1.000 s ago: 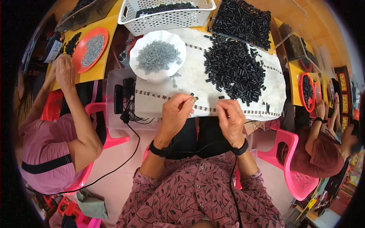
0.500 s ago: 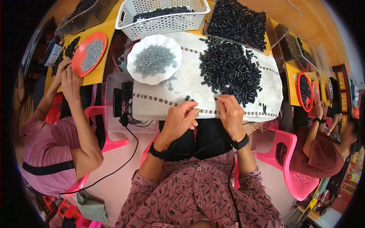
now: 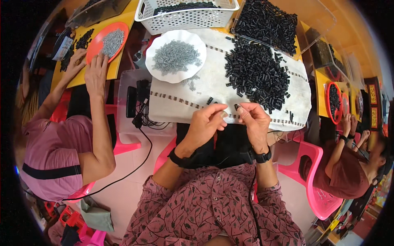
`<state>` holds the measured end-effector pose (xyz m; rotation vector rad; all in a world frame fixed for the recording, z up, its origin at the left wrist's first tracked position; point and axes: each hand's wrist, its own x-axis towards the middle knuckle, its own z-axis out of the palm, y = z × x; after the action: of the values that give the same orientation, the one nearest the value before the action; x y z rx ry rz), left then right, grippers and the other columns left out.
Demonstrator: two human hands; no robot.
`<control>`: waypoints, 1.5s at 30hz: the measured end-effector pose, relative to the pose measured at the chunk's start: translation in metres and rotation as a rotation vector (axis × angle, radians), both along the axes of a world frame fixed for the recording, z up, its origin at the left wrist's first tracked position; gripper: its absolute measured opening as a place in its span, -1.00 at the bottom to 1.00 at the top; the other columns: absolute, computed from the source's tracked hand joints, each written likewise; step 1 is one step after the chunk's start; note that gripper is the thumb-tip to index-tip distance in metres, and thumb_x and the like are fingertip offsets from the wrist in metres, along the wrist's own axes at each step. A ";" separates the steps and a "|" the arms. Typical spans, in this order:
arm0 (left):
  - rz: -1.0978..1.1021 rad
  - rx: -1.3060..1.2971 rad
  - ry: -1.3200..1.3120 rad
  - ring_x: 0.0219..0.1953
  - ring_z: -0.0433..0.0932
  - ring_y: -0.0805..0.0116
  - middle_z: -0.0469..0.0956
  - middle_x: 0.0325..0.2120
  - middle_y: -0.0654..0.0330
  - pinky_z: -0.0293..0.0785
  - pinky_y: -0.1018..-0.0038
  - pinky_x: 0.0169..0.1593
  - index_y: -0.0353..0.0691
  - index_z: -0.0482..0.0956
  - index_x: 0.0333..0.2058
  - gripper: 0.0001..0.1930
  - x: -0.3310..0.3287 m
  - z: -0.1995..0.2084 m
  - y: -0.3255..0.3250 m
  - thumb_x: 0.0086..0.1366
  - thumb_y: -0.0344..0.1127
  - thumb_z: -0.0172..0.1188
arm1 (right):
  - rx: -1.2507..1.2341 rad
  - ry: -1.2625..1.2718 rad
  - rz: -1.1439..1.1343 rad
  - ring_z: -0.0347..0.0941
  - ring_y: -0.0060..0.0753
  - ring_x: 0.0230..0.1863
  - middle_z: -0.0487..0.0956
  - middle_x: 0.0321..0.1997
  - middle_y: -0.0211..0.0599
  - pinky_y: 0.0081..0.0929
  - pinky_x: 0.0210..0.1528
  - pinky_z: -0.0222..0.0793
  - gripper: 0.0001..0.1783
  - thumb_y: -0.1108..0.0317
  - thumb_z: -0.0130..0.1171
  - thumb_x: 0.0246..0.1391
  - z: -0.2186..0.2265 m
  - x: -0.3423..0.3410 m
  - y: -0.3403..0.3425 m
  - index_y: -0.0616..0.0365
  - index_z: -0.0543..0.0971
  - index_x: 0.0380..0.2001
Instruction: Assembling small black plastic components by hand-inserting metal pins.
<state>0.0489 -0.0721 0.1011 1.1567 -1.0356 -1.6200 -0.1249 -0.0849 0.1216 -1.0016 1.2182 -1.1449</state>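
Note:
Near the front edge of the white cloth, my right hand (image 3: 255,123) pinches a small black tube (image 3: 237,106) between thumb and fingertips. Close to its left, my left hand (image 3: 207,127) has thumb and fingers pressed together; whatever sits between them is too small to name. A couple of black tubes (image 3: 211,100) lie just beyond my left fingers. Past my right hand spreads a big heap of black tubes (image 3: 256,76). A white scalloped plate (image 3: 180,79) holds a mound of small clear-grey pieces (image 3: 176,57), with some spilled beside it.
Behind stand a white perforated basket (image 3: 186,22) and a clear bin of black tubes (image 3: 266,24). Cables lie in a clear box (image 3: 123,117) at left. Co-workers sit on both sides; the left one's hand (image 3: 96,74) touches a red plate (image 3: 91,47). Pink chairs (image 3: 316,192) flank me.
My hands have shifted slightly right in the picture, and the black tube in my right fingers now shows more. The table appears shifted right and up. The left co-worker's hand has moved to the red plate.

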 end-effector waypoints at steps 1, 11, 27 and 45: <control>0.000 0.002 0.001 -0.41 0.55 0.55 0.59 -0.33 0.20 0.53 0.63 -0.34 -0.37 0.49 -0.01 -0.74 0.000 0.000 -0.001 0.37 -0.43 0.03 | 0.002 0.001 0.000 0.35 -0.75 -0.49 0.56 -0.41 -0.48 -0.77 -0.43 0.29 -0.87 0.54 0.18 0.13 0.001 0.002 0.001 0.27 0.57 -0.23; 0.045 -0.014 0.159 -0.39 0.52 0.61 0.57 -0.35 0.28 0.49 0.66 -0.34 -0.33 0.53 -0.04 -0.76 0.002 0.003 -0.003 0.34 -0.42 0.10 | -0.026 0.059 0.085 0.38 -0.76 -0.50 0.60 -0.41 -0.46 -0.78 -0.44 0.30 -0.86 0.53 0.20 0.11 0.000 0.017 0.008 0.28 0.58 -0.22; 0.095 0.207 0.749 -0.37 0.56 0.52 0.58 -0.33 0.21 0.48 0.61 -0.31 -0.37 0.52 -0.07 -0.76 0.012 -0.003 -0.007 0.38 -0.37 0.05 | -0.180 0.095 0.107 0.41 -0.72 -0.33 0.54 -0.24 -0.40 -0.74 -0.26 0.34 -0.86 0.60 0.23 0.05 0.006 0.026 0.011 0.26 0.61 -0.27; 0.189 0.102 0.667 -0.26 0.58 0.38 0.55 -0.22 0.12 0.54 0.48 -0.14 -0.36 0.49 -0.02 -0.75 0.013 0.005 -0.006 0.37 -0.44 0.01 | -0.182 0.101 0.060 0.39 -0.72 -0.42 0.52 -0.31 -0.41 -0.74 -0.38 0.33 -0.88 0.61 0.21 0.06 0.010 0.027 0.010 0.28 0.60 -0.29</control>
<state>0.0623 -0.0784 0.1058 0.6631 -0.4049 -1.7372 -0.0976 -0.0747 0.1311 -1.2378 1.1699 -1.1859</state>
